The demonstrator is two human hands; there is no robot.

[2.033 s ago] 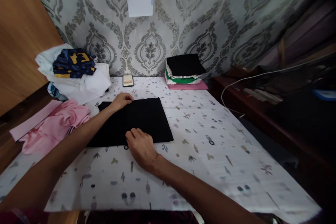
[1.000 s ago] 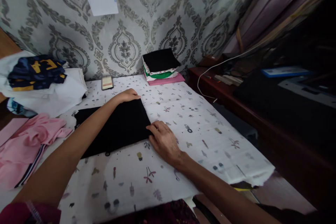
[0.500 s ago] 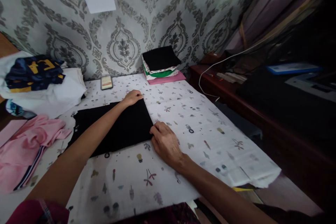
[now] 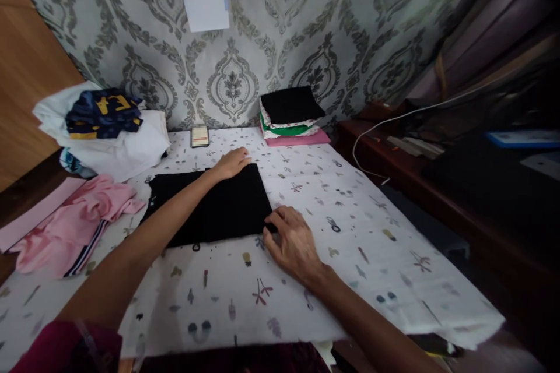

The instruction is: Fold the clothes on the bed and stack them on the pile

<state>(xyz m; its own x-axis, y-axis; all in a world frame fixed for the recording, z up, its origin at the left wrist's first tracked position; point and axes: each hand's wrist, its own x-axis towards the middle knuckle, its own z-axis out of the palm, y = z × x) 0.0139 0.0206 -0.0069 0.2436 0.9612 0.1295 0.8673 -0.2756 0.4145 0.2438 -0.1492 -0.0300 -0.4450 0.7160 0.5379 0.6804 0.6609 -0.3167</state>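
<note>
A folded black garment (image 4: 238, 204) lies flat on the table in front of me, its exact kind not showing. At its far right corner is my left hand (image 4: 233, 163), fingers stretched out and slightly apart over the edge. My left forearm crosses the garment and hides part of it. My right hand (image 4: 292, 242) is at the near right corner, thumb and forefinger closed on the cloth there.
A patterned white sheet (image 4: 315, 280) covers the table. Folded clothes (image 4: 291, 113) are stacked against the wall. On the left lie a crumpled pink garment (image 4: 87, 221) and a white heap (image 4: 135, 143) topped by a navy garment (image 4: 102, 113). A small card-like object (image 4: 200, 136) lies near the wall.
The view has swung left. My left hand's fingers have loosened from a pinch at the far corner. The garment stays flat, and my right hand stays at its near corner.
</note>
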